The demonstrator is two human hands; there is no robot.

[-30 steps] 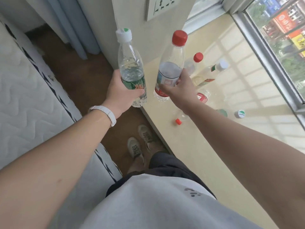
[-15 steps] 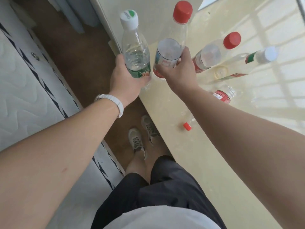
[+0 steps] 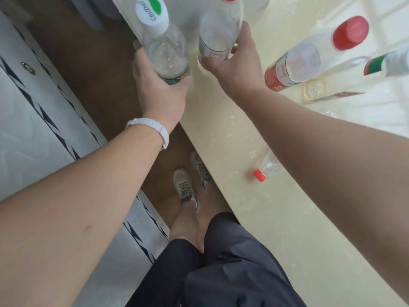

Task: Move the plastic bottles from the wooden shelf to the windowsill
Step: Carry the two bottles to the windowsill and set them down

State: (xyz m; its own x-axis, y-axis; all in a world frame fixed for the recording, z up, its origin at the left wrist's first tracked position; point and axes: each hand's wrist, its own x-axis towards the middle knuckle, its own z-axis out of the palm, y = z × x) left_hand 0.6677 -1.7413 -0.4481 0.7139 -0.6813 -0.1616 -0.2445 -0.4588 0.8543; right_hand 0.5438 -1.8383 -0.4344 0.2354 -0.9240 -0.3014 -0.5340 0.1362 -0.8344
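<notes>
Head view, room: the camera looks steeply down between two bare forearms; a brown floor (image 3: 93, 69) runs between a white quilted mattress (image 3: 26, 134) with a black-triangle edge band on the left and the windowsill on the right; grey shoes (image 3: 187, 187) stand on the floor just beside the sill's edge; dark shorts (image 3: 221, 269) fill the bottom.
Windowsill (image 3: 243, 207): a glossy cream surface with faint marbling; pale reflections of window bars lie across its upper right part.
Left hand (image 3: 161, 94): fingers and thumb wrapped round the lower body of the white-capped bottle (image 3: 166, 49), at its green label; a white wristband (image 3: 155, 129) sits on the wrist.
White-capped bottle: upright, at the sill's near edge; its base is hidden by the hand, so whether it rests on the sill cannot be told.
Right hand (image 3: 234, 65): fingers curled round the red-capped bottle (image 3: 218, 34), clamped on it from the near side.
Red-capped bottle: upright above the sill, just beside the white-capped bottle; cap cut by the top edge; base hidden.
Other bottles: a red-labelled bottle (image 3: 303, 63) stands on the sill right of the right hand; a green-banded bottle (image 3: 394, 63) stands at the right edge; a lying bottle (image 3: 269, 167) with a small red cap rests on the sill, partly hidden by the right forearm.
</notes>
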